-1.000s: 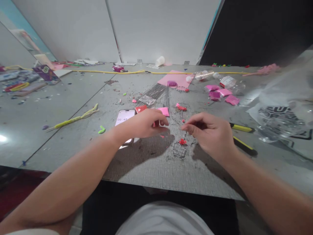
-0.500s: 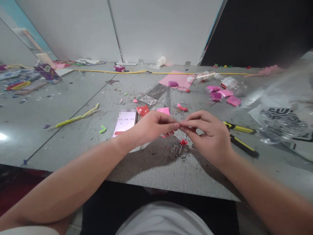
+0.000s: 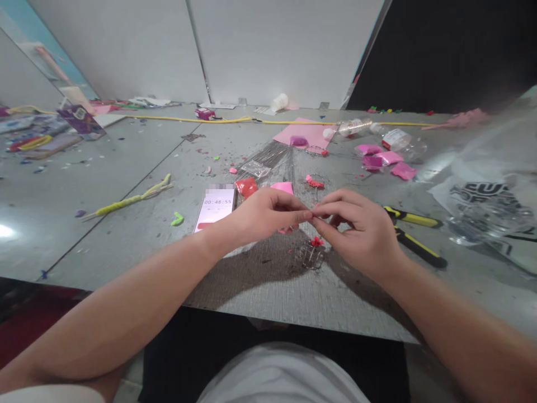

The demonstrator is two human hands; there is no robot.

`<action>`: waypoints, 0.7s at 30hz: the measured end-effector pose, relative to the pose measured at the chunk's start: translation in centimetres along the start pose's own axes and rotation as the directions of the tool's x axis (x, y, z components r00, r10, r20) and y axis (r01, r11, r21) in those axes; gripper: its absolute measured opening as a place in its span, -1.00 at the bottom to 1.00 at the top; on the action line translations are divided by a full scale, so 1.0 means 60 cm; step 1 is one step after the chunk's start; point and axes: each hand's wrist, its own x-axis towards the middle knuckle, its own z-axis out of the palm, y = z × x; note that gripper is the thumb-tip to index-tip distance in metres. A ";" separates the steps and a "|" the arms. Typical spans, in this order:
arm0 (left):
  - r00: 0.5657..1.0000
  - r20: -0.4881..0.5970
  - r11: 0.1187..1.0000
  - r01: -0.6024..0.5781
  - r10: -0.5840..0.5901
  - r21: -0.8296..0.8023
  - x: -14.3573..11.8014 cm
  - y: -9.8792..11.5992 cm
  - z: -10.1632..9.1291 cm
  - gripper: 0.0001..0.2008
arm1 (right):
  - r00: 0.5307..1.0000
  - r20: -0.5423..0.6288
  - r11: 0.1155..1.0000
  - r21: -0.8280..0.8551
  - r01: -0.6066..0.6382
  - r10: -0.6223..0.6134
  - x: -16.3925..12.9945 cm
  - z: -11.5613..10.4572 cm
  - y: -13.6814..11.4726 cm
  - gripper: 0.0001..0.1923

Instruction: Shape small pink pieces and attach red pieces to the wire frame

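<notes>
My left hand point(image 3: 274, 212) and my right hand point(image 3: 358, 226) meet at the fingertips above the table, both closed in a pinch. Whatever lies between the fingertips is too small to make out. Bits of pink show under the left fingers. Below the hands, a coiled wire piece point(image 3: 311, 257) with a small red flower point(image 3: 317, 241) rests on the table. Beyond them lies a wire loop with a red and pink lump point(image 3: 314, 182). A red packet point(image 3: 246, 187) and a pink packet point(image 3: 283, 187) are just past my left hand.
Beside my left forearm lies a phone point(image 3: 216, 207) with a running timer. Yellow-black pliers point(image 3: 419, 260) and a clear plastic bag point(image 3: 482, 184) are at the right. Farther back are thin wires point(image 3: 268, 157), pink packets point(image 3: 389, 158) and bottles point(image 3: 398, 143). A yellow twisted stem point(image 3: 126, 201) lies left.
Both hands stay pinched together at nearly the same spot, with only slight finger movement. The view has shifted very slightly.
</notes>
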 end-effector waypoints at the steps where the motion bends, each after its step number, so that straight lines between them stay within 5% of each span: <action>1: 1.000 0.007 1.000 -0.004 0.003 0.005 0.000 0.000 0.000 -0.72 | 1.000 0.018 1.000 0.016 -0.003 0.003 0.000 -0.001 -0.001 -0.91; 3: 1.000 0.026 1.000 -0.014 0.014 0.005 -0.001 0.002 0.000 -0.72 | 0.997 0.062 0.997 0.067 -0.044 0.040 0.001 -0.003 -0.003 -0.90; 6: 0.999 0.028 0.999 -0.020 0.019 0.035 -0.001 0.003 -0.002 -0.74 | 0.963 0.085 0.936 0.229 -0.268 0.255 0.002 -0.006 -0.002 -0.93; 10: 0.993 -0.072 0.945 -0.069 0.096 0.320 0.005 -0.005 -0.010 -0.78 | 0.880 0.042 0.790 0.422 -0.445 0.474 0.005 -0.009 0.010 -0.89; 16: 0.981 -0.108 0.869 -0.087 0.159 0.488 0.010 -0.009 -0.017 -0.81 | 0.945 0.084 0.920 0.216 -0.326 0.315 0.002 -0.013 0.014 -0.71; 21: 0.994 -0.045 0.922 -0.079 0.103 0.380 0.009 -0.008 -0.014 -0.75 | 0.990 0.059 0.991 -0.003 -0.130 0.130 -0.001 -0.013 0.005 -0.91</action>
